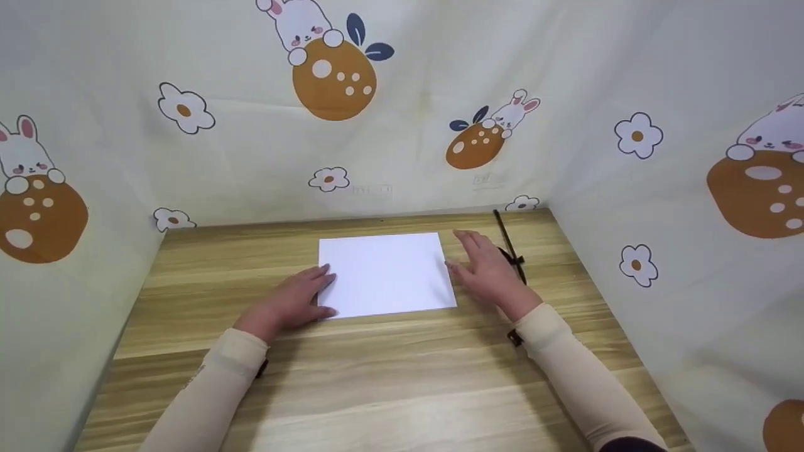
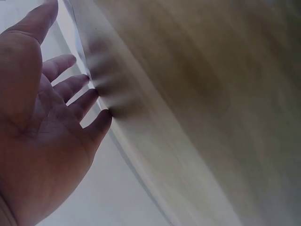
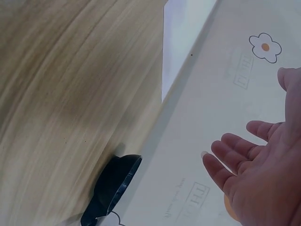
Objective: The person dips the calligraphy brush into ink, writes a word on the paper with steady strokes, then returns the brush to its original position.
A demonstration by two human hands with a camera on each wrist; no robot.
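White rectangular paper-like sheet (image 1: 386,273): lies flat on a pale brown wood-grain tabletop (image 1: 389,376), between left hand and right hand, with long edges running from side to side. Left hand (image 1: 292,301), bare below a long cream sleeve (image 1: 213,389): reaches over the left edge of the sheet, touching there with fingertips and thumb. Spreads loosely, with fingers only gently bent and thumb well apart, and has hold of nothing. Right hand (image 1: 493,270), bare below a matching cream sleeve (image 1: 590,383): lies just beside the right edge, with thumb tip right at the border; cannot tell whether in contact. Extends fingers in a slight curve, apart from the thumb, and grips nothing. Slender black object with a rod-like end (image 1: 504,229): lies behind the right hand, partly hidden by it, and shows a broader, flared part in the right wrist view. Cream fabric screen (image 1: 414,75), printed with rabbits, spotted orange-brown shapes and white flowers: hangs behind the tabletop and along both sides.
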